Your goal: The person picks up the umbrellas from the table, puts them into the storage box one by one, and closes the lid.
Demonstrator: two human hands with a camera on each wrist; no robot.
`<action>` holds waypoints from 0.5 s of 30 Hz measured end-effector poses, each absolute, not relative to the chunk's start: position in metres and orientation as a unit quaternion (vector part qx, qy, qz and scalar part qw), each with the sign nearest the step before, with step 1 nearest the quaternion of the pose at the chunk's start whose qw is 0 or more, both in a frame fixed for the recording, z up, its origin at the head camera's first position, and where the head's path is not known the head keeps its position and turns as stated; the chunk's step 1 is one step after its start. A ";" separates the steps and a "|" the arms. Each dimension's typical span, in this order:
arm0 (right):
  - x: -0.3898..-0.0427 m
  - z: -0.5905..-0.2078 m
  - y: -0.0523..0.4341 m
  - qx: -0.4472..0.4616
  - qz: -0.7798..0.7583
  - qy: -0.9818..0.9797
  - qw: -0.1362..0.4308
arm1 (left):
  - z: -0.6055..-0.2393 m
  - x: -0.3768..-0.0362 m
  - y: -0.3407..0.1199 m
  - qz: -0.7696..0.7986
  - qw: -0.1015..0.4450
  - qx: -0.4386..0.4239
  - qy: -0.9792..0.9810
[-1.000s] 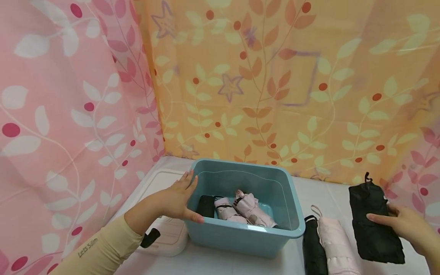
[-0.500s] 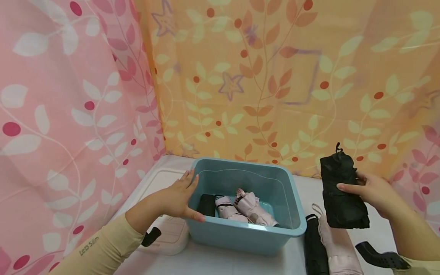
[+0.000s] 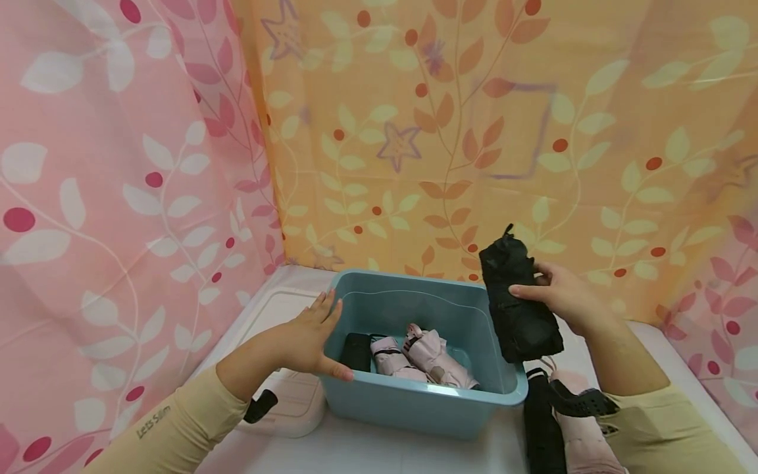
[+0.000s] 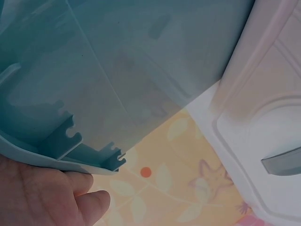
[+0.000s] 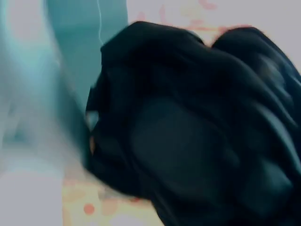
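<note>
Right hand: fingers and thumb curled round a folded black umbrella, held upright in the air over the right end of the teal plastic bin; the right wrist view was filled by the blurred black fabric.

Left hand: fingers straight and together, palm pressed flat against the outside of the bin's left wall, thumb along the front corner. The left wrist view showed the thumb under the bin's rim.

Inside the bin, right of the left hand: one black folded umbrella and two pale pink folded umbrellas lying on the floor of it.

Below the right hand, outside the bin's right wall: a black folded umbrella and a pink folded umbrella lying side by side, partly hidden by the right forearm.

Under the left forearm: a white lid, flat, just beside the bin.

Surface: white tabletop. Surround: pink leaf-print cloth to the left, orange leaf-print cloth behind, close behind the bin's far rim. The space above the bin was open.
</note>
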State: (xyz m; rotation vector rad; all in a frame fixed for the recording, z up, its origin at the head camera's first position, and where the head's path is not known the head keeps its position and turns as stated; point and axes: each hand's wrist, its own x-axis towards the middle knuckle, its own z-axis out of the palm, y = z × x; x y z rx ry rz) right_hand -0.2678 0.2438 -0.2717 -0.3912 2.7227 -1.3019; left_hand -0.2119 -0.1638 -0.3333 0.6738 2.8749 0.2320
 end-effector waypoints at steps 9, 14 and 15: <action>-0.282 -0.269 0.198 -0.144 -0.407 0.900 0.063 | -0.331 -0.211 -0.162 0.079 0.093 0.226 0.967; -0.290 -0.272 0.170 -0.149 -0.389 0.906 0.073 | -0.330 -0.211 -0.163 0.079 0.093 0.224 0.967; -0.292 -0.273 0.164 -0.149 -0.388 0.907 0.077 | -0.330 -0.211 -0.163 0.079 0.093 0.224 0.967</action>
